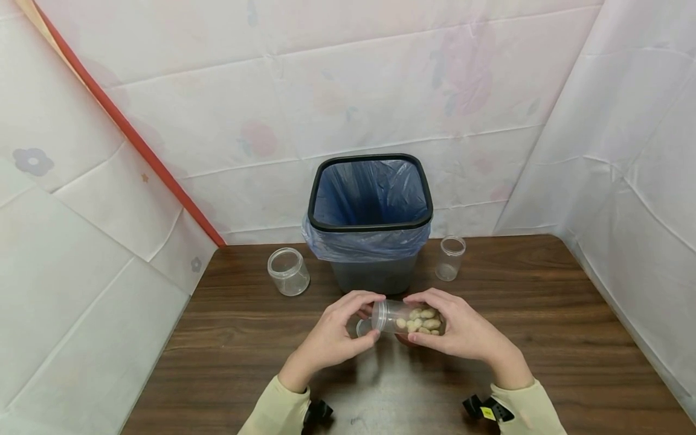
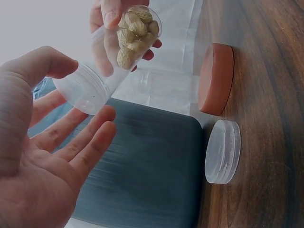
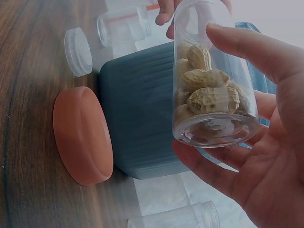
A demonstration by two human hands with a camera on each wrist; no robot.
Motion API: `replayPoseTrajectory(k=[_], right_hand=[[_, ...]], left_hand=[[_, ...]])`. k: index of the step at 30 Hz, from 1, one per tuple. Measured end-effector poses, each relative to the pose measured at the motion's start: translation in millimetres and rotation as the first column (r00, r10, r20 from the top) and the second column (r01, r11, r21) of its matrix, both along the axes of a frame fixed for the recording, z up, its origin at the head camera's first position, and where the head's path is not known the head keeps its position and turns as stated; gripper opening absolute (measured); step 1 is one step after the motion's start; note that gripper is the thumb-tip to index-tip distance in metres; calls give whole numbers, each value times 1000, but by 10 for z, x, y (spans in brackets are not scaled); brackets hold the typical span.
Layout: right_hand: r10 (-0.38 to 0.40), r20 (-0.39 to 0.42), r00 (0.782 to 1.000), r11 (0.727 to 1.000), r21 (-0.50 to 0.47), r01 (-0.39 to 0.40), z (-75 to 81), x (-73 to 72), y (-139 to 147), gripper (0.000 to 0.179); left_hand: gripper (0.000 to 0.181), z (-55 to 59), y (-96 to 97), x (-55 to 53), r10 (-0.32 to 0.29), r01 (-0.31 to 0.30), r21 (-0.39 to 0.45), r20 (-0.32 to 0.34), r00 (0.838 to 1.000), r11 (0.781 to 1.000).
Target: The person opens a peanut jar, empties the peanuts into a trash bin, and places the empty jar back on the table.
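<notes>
A clear plastic jar [image 1: 396, 312] lies on its side in the air between my two hands, with several unshelled peanuts [image 1: 429, 320] gathered toward its base. My right hand [image 1: 470, 329] grips the jar around its base half, thumb on one side and fingers on the other. At the other end, my left hand [image 1: 334, 329] pinches the clear screw lid [image 2: 83, 90] between thumb and fingers. Below the hands, an orange round lid [image 3: 80, 137] and a loose clear lid [image 2: 222, 152] rest on the wooden table.
Just beyond the hands stands a dark bin [image 1: 375, 275] lined with a blue bag [image 1: 375, 244]. One wide open clear jar [image 1: 289, 278] is left of it; a narrower one [image 1: 449, 263] is on its right. Patterned white cloth [image 1: 348, 115] hangs behind the table [image 1: 239, 338].
</notes>
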State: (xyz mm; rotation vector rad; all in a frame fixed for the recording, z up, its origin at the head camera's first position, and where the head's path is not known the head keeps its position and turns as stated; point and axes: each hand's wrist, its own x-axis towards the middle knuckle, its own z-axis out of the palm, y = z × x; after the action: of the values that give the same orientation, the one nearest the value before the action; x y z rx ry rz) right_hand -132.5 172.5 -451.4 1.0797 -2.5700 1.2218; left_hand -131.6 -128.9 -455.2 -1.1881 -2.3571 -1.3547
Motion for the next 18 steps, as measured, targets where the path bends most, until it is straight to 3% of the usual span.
replayPoseTrajectory(k=[4,18], right_hand=[[-5,8,1000,1000,0,5,-4,3,-2,55],[-4,19,1000,1000,1,4,0,12,4,54]], left_hand=[[56,1,-2,6,16,-15,-9,51,999,1000],[60,-9,15,13,6,-7,14,72,997,1000]])
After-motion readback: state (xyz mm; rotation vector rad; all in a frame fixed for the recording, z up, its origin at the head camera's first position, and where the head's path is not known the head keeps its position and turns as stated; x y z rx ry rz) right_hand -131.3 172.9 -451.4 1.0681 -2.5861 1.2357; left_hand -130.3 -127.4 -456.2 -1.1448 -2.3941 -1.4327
